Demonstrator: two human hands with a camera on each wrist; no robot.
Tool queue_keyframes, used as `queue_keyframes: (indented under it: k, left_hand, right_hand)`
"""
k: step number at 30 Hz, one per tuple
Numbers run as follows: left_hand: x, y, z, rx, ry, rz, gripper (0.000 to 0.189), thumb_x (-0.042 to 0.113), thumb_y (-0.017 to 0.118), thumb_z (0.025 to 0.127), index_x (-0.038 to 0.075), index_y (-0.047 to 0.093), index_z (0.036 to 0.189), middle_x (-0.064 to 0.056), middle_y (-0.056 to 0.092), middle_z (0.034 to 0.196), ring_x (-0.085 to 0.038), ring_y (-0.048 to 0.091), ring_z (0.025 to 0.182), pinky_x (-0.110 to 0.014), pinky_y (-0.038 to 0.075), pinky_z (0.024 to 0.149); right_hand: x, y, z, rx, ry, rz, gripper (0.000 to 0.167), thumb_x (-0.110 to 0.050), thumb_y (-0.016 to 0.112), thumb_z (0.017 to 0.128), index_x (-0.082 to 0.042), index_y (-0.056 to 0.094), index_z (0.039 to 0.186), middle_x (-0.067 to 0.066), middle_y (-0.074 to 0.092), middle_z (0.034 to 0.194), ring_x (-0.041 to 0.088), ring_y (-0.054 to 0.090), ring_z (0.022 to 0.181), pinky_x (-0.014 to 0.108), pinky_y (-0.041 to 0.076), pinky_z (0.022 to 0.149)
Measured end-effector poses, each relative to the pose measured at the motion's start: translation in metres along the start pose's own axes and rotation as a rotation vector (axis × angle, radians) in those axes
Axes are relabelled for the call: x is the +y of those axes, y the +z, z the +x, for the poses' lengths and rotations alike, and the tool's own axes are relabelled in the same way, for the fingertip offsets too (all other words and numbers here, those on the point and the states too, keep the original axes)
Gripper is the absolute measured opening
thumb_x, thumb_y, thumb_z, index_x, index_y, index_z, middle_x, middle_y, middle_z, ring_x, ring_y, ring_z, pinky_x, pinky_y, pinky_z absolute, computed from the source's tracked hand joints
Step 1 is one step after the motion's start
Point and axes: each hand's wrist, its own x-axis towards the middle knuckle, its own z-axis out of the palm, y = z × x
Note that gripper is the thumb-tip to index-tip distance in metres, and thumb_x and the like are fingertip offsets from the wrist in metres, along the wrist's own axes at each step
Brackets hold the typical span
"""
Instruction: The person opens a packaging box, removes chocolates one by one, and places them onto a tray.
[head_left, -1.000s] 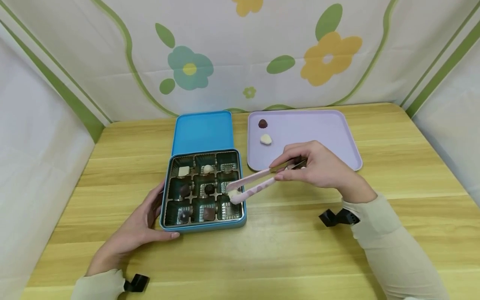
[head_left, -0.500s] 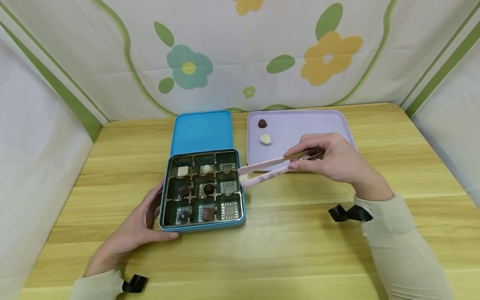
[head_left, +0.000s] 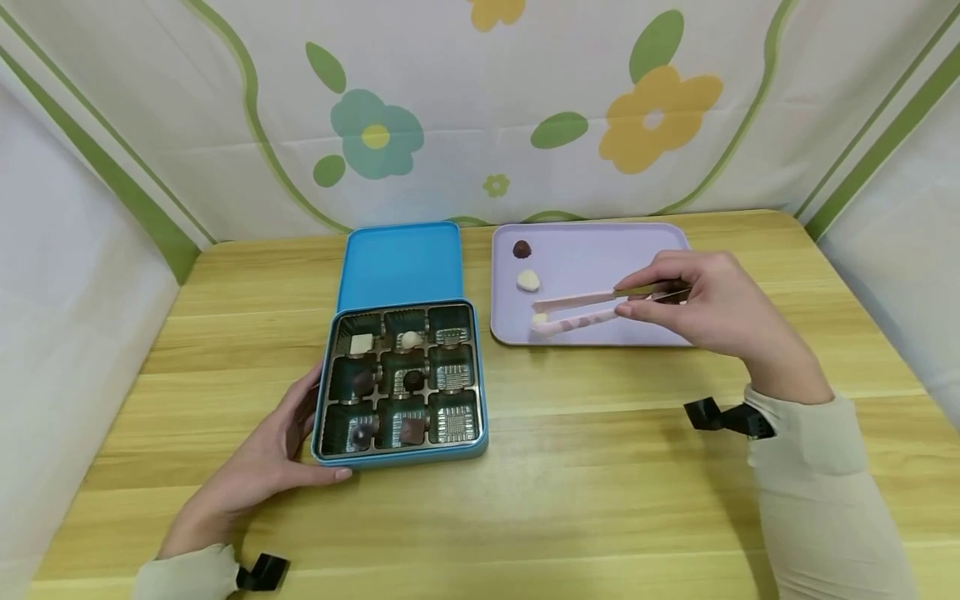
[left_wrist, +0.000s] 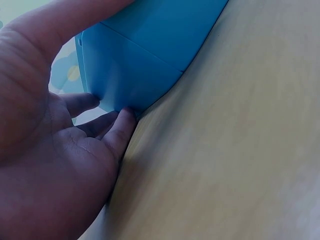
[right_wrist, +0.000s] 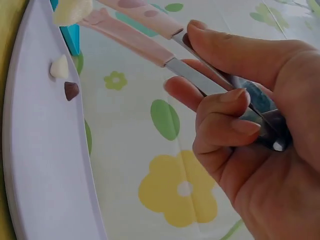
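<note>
White chocolate (head_left: 540, 318) is held at the tips of the pink-armed tongs (head_left: 577, 322) in the head view, left of the right hand's (head_left: 708, 304) fingers and over the lilac tray (head_left: 600, 250); a cream-white chocolate (head_left: 528, 281) and a dark chocolate (head_left: 522, 249) lie beyond those tips. The left hand (head_left: 262, 454) grips the blue tin (head_left: 442, 455). Left wrist view: its fingers touch the tin's side, just above the tabletop (left_wrist: 225, 150). Right wrist view: thumb and fingers pinch the tongs' metal arms, the held piece beyond them
</note>
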Motion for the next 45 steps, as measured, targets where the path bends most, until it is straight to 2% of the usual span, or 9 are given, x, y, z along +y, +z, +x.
queue_keyframes:
  k: [5,7,11,15,21,28,32,45]
  left_hand:
    - [-0.001,-0.002,0.0,-0.004,0.029,0.014,0.131,0.001,0.093,0.08,0.034,0.008,0.174,-0.018,0.012,0.179,0.007,0.035,0.149,-0.005,0.039,0.111]
    - [-0.002,-0.001,-0.001,-0.005,0.04,0.014,0.131,0.0,0.093,0.08,0.033,0.008,0.174,-0.018,0.012,0.179,0.015,0.033,0.146,-0.004,0.037,0.112]
    - [-0.003,-0.001,-0.001,0.001,0.05,0.016,0.131,0.0,0.093,0.079,0.033,0.009,0.174,-0.018,0.014,0.179,0.016,0.03,0.148,-0.001,0.032,0.113]
    - [-0.002,-0.001,0.001,0.002,0.056,0.014,0.131,-0.002,0.093,0.078,0.032,0.01,0.174,-0.017,0.017,0.178,0.015,0.029,0.15,0.0,0.029,0.114]
    - [-0.002,-0.001,-0.002,-0.002,0.058,0.015,0.131,-0.002,0.093,0.079,0.032,0.01,0.174,-0.018,0.017,0.178,0.016,0.03,0.149,0.0,0.03,0.113]
    - [-0.002,-0.001,-0.001,0.002,0.035,0.023,0.13,0.001,0.093,0.08,0.035,0.01,0.174,-0.017,0.019,0.177,0.014,0.033,0.147,-0.002,0.034,0.111]
    - [-0.001,-0.001,-0.001,0.005,0.023,0.032,0.13,0.003,0.094,0.08,0.036,0.009,0.174,-0.017,0.019,0.177,0.015,0.033,0.145,-0.002,0.035,0.11]
    - [-0.002,-0.001,0.0,0.005,0.061,0.014,0.133,-0.003,0.094,0.077,0.031,0.01,0.175,-0.02,0.019,0.176,0.014,0.033,0.148,-0.001,0.032,0.113]
  right_hand:
    - [0.003,0.0,0.0,0.01,-0.071,-0.086,0.021,-0.007,0.091,0.086,-0.019,0.086,0.102,-0.008,0.07,0.078,0.008,0.054,0.066,0.017,0.044,0.059]
    - [0.003,0.001,0.0,0.006,-0.076,-0.118,0.019,-0.009,0.091,0.086,-0.018,0.086,0.103,-0.008,0.07,0.078,0.007,0.052,0.065,0.017,0.042,0.058]
    - [0.004,0.004,0.002,0.0,-0.077,-0.157,0.017,-0.011,0.091,0.087,-0.017,0.086,0.101,-0.009,0.069,0.078,0.007,0.05,0.065,0.017,0.041,0.057]
    - [0.003,0.01,0.003,-0.004,-0.111,-0.18,0.016,-0.009,0.092,0.085,-0.015,0.086,0.099,-0.008,0.069,0.077,0.006,0.05,0.065,0.017,0.041,0.057]
    - [0.001,0.024,0.006,-0.014,-0.129,-0.172,0.016,-0.01,0.092,0.085,-0.013,0.086,0.099,-0.007,0.072,0.08,0.005,0.054,0.069,0.015,0.043,0.061]
    - [0.001,0.038,0.011,0.038,-0.16,-0.166,0.015,-0.009,0.092,0.084,-0.01,0.086,0.097,-0.004,0.074,0.08,0.005,0.058,0.069,0.012,0.045,0.064]
    - [0.001,0.041,0.011,0.044,-0.146,-0.169,0.014,-0.009,0.092,0.085,-0.01,0.085,0.097,-0.003,0.074,0.08,0.006,0.058,0.07,0.013,0.045,0.065]
    - [0.001,0.042,0.011,0.029,-0.115,-0.18,0.014,-0.011,0.091,0.086,-0.011,0.086,0.099,-0.002,0.075,0.082,0.01,0.06,0.071,0.016,0.046,0.066]
